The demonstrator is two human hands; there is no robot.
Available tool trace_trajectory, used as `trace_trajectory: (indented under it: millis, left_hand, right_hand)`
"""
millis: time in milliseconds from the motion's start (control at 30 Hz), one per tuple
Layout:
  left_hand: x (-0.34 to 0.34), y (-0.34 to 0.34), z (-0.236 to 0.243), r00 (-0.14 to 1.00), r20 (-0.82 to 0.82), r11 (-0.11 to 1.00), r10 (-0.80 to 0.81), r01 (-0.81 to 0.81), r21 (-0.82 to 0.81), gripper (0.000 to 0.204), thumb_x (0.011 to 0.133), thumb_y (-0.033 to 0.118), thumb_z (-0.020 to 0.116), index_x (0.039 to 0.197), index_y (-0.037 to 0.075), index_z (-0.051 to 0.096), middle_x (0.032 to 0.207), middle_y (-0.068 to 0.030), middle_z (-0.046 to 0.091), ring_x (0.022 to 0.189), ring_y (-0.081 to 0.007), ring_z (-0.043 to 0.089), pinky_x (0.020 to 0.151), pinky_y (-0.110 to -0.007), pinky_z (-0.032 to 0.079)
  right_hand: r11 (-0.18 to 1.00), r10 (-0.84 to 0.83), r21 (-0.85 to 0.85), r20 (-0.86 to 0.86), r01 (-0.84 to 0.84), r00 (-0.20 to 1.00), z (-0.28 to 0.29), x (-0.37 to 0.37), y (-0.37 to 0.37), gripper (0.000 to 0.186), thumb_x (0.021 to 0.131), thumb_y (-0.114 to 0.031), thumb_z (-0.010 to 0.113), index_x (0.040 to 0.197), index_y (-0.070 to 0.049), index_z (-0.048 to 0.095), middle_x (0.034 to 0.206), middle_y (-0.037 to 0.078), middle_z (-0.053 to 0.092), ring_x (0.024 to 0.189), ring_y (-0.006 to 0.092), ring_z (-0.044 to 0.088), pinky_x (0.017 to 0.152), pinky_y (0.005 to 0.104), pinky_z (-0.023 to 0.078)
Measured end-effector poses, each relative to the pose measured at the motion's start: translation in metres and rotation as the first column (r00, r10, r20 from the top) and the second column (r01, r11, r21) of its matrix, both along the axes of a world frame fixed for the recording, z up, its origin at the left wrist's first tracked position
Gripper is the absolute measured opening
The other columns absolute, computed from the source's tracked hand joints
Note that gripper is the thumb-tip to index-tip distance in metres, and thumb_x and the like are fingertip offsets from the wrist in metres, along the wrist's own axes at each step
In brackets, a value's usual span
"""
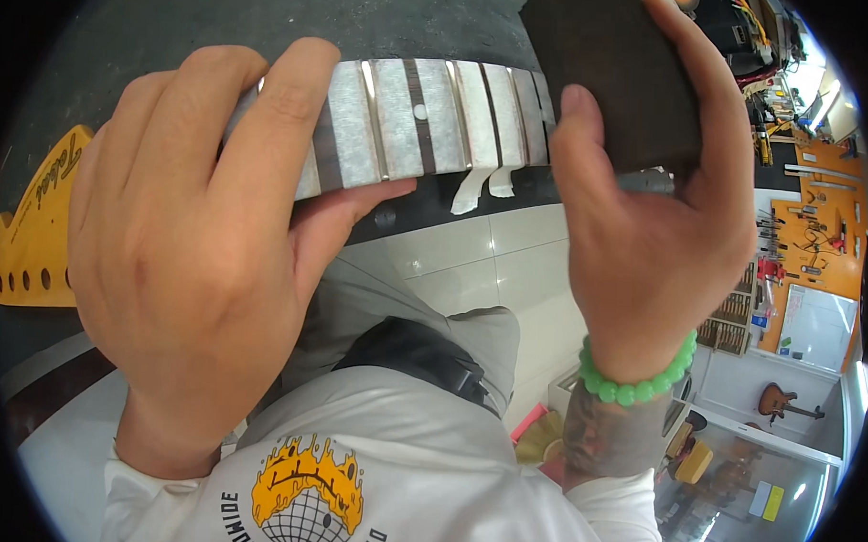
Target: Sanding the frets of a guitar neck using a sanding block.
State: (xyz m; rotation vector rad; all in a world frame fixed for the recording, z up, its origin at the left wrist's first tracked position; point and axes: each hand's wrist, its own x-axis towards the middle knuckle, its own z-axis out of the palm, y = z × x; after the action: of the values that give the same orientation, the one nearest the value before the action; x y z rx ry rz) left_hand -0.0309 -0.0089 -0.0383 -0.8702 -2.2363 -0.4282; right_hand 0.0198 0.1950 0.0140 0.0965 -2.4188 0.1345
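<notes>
I've got the left grip [188, 205] clasping the neck [394, 121], right grip [646, 231] holding a black block [617, 86] at its right end; contact hidden. Neck sits over the near edge of the dark tabletop [214, 10], tape tails [470, 188] hanging. Pale tiled floor [463, 258] below. On my right: orange tool board [843, 185], whiteboard [817, 325], guitar [778, 402] on the wall.
</notes>
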Motion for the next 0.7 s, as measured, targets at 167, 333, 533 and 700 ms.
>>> trace_trajectory:
  millis: [167,333,533,700]
  left_hand:
    - [0.003,-0.006,0.005,1.000,-0.010,1.000,0.001,-0.001,-0.025,0.061,0.065,0.028,0.090,0.118,0.004,0.074,0.102,-0.0092,0.068,0.089,-0.0272,0.065,0.075,-0.038,0.051]
    - [0.000,-0.006,0.006,1.000,-0.004,0.999,-0.019,0.019,-0.028,0.062,0.065,0.031,0.089,0.119,0.005,0.074,0.102,-0.0091,0.068,0.090,-0.0264,0.065,0.076,-0.038,0.052]
    - [0.000,-0.006,0.000,1.000,0.005,0.999,0.001,-0.001,-0.041,0.061,0.066,0.028,0.090,0.119,0.005,0.074,0.102,-0.0090,0.068,0.090,-0.0270,0.065,0.077,-0.038,0.052]
    - [0.002,-0.005,0.007,1.000,0.013,1.000,-0.010,0.010,-0.029,0.060,0.066,0.028,0.089,0.119,0.005,0.073,0.101,-0.0092,0.067,0.089,-0.0273,0.064,0.076,-0.038,0.051]
  right_hand:
    - [0.992,0.118,-0.051,-0.030,-0.120,0.993,-0.014,0.075,0.005,0.065,0.083,0.012,0.078,0.143,0.009,0.052,0.140,0.020,0.062,0.123,0.0300,0.066,0.102,0.0375,0.057]
    - [0.988,0.111,0.114,-0.040,-0.106,0.993,-0.005,0.036,0.003,0.068,0.082,0.013,0.078,0.144,0.012,0.049,0.139,0.023,0.062,0.123,0.0324,0.066,0.103,0.0380,0.057]
    - [0.991,0.131,0.010,0.010,-0.131,0.991,-0.006,0.019,0.008,0.066,0.083,0.011,0.079,0.143,0.011,0.051,0.139,0.022,0.063,0.120,0.0304,0.067,0.101,0.0372,0.058]
    - [0.993,0.107,-0.040,-0.031,-0.109,0.994,-0.009,0.077,0.002,0.061,0.083,0.010,0.078,0.141,0.008,0.056,0.137,0.017,0.065,0.116,0.0266,0.069,0.096,0.0360,0.059]
